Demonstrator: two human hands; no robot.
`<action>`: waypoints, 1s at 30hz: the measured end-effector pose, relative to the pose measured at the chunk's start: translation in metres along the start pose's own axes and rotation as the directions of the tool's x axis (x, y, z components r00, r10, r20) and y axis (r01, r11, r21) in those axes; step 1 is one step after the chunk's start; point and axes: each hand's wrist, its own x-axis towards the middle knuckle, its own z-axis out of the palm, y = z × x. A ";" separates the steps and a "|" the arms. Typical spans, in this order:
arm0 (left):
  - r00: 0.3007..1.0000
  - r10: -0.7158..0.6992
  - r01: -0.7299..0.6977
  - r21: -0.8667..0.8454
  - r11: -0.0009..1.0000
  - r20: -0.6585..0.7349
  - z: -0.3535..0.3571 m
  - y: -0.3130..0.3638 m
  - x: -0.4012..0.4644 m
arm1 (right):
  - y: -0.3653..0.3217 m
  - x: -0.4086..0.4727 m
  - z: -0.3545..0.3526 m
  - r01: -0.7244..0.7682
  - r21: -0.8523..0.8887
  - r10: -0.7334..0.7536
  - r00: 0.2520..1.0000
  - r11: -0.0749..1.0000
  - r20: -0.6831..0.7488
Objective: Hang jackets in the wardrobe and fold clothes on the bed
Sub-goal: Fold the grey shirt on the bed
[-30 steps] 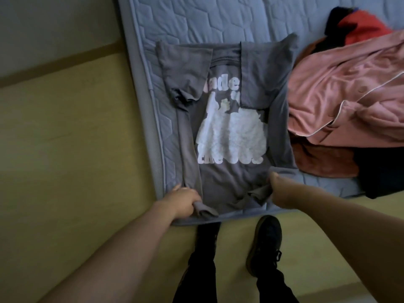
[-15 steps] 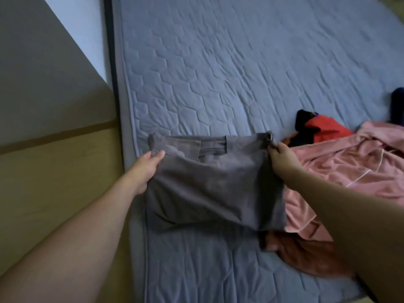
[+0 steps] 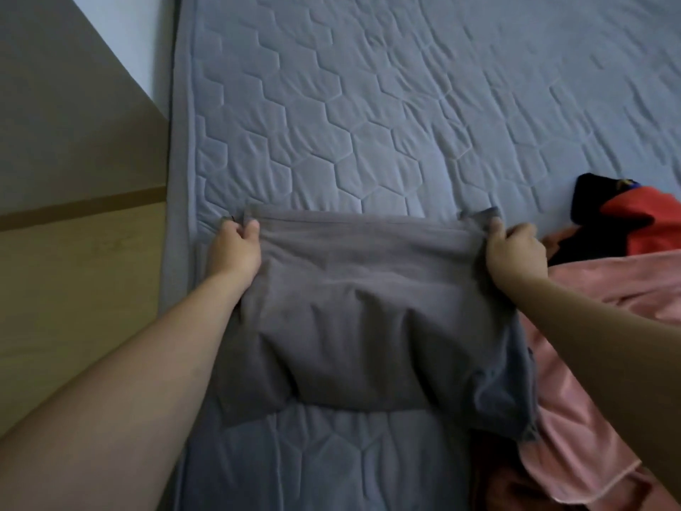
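Observation:
A grey T-shirt [image 3: 368,311] lies folded in half on the blue quilted bed [image 3: 405,105], its print hidden inside the fold. My left hand [image 3: 236,248] pinches the shirt's far left corner. My right hand [image 3: 514,252] grips the far right corner. Both hands hold the folded edge stretched flat against the mattress. The shirt's right side overlaps a pink garment [image 3: 589,381] beside it.
A red and black garment [image 3: 626,223] lies at the bed's right, beyond the pink one. A dark rust-coloured cloth [image 3: 505,488] shows under the pink garment near the bottom. Left of the bed are wooden floor [image 3: 73,289] and a wall [image 3: 48,105].
Both hands carried the shirt's bottom hem up over the printed front, folding it in half. They then pushed the hem further away, past the collar edge. The view tilted up the bed.

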 end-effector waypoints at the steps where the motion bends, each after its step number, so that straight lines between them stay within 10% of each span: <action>1: 0.999 -0.028 0.026 -0.103 0.994 -0.025 -0.004 -0.001 -0.007 | -0.001 -0.007 -0.004 -0.072 0.095 0.073 0.997 0.993 -0.008; 5: 0.980 -0.195 0.175 -0.324 0.930 -0.031 -0.041 -0.025 -0.074 | 0.004 -0.065 -0.033 -0.222 0.271 0.204 0.975 0.937 0.092; 15: 0.946 -0.235 0.261 -0.096 0.960 0.223 -0.054 -0.056 -0.184 | 0.041 -0.169 -0.063 -0.334 0.156 0.278 0.913 0.930 0.299; 18: 0.913 -0.309 0.387 -0.331 0.861 0.266 -0.057 -0.054 -0.174 | 0.046 -0.163 -0.067 -0.399 0.340 0.284 0.896 0.852 0.340; 25: 0.968 -0.222 0.171 0.345 0.923 0.115 -0.086 -0.065 -0.146 | 0.049 -0.148 -0.078 -0.115 -0.292 0.220 0.907 0.950 0.358; 30: 0.997 -0.076 0.070 0.163 0.984 0.030 -0.074 -0.021 -0.091 | 0.006 -0.101 -0.069 0.024 -0.281 0.058 0.958 0.960 0.280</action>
